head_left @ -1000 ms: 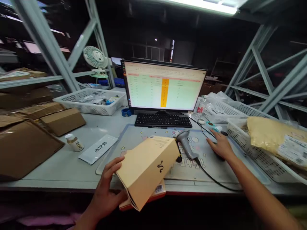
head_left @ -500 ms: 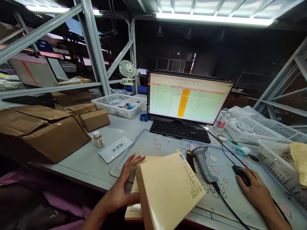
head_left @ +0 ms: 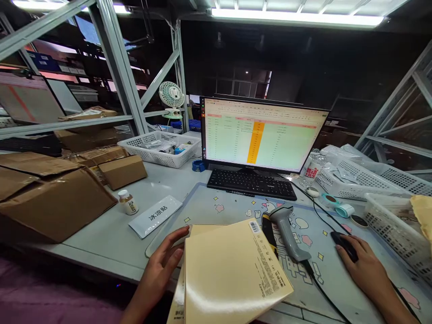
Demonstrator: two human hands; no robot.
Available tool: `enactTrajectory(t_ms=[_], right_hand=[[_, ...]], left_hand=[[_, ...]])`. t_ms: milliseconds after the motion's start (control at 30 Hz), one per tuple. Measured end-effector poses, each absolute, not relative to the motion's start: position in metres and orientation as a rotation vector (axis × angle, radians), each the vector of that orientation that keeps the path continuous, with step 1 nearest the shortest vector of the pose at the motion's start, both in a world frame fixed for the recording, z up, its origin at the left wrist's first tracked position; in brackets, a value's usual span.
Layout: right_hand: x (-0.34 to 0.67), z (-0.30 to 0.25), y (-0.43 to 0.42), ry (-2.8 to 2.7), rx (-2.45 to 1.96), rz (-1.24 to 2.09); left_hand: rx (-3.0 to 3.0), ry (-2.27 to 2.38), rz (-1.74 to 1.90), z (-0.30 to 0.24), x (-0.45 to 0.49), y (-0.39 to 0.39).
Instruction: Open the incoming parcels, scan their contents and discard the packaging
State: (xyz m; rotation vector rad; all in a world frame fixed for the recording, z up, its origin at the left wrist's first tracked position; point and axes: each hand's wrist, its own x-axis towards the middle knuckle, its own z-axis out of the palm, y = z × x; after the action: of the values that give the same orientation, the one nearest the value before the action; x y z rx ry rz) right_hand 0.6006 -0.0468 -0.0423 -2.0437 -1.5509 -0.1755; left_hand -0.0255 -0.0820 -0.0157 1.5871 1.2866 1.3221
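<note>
A cream-coloured box with a barcode and small print lies nearest me at the desk's front edge, on top of another cream box that is mostly covered. Beside its left side is my left hand, fingers extended and thumb apart, not wrapped round it; whether the fingertips touch cannot be made out. My right hand rests over a black computer mouse. Right of the box lies a grey barcode scanner with its cable. Next to it is a black and yellow tool, partly hidden by the box.
A monitor showing a spreadsheet stands behind a black keyboard. To the left are cardboard boxes, a small bottle, a white packet and a white basket. More baskets and tape rolls are at right.
The upper box has gone from tilted to nearly flat on the one below. My left hand has shifted down and left from its edge. My right hand stays at the mouse.
</note>
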Motion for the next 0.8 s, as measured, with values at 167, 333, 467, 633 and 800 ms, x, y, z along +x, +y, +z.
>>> enactTrajectory(t_ms=[167,333,467,633,800], right_hand=[[0.605,-0.049,-0.043,-1.559,-2.014,-0.188],[0.606,-0.052,-0.041,-1.582,-2.003,-0.235],[0.608,-0.055,-0.040,-1.598,-2.013,-0.260],[0.608,-0.054,-0.041,-1.606,-1.998,-0.253],[0.608,-0.056,-0.042,-1.606,-2.024,-0.222]], left_hand=[[1.574,1.335,1.299,-0.016,-0.026,-0.081],[1.550,1.351,1.311,-0.011,-0.023,-0.083],[1.550,1.350,1.306,-0.012,-0.025,-0.083],[1.532,1.352,1.292,-0.011,-0.024,-0.085],[1.414,1.413,1.363,-0.005,-0.013,-0.088]])
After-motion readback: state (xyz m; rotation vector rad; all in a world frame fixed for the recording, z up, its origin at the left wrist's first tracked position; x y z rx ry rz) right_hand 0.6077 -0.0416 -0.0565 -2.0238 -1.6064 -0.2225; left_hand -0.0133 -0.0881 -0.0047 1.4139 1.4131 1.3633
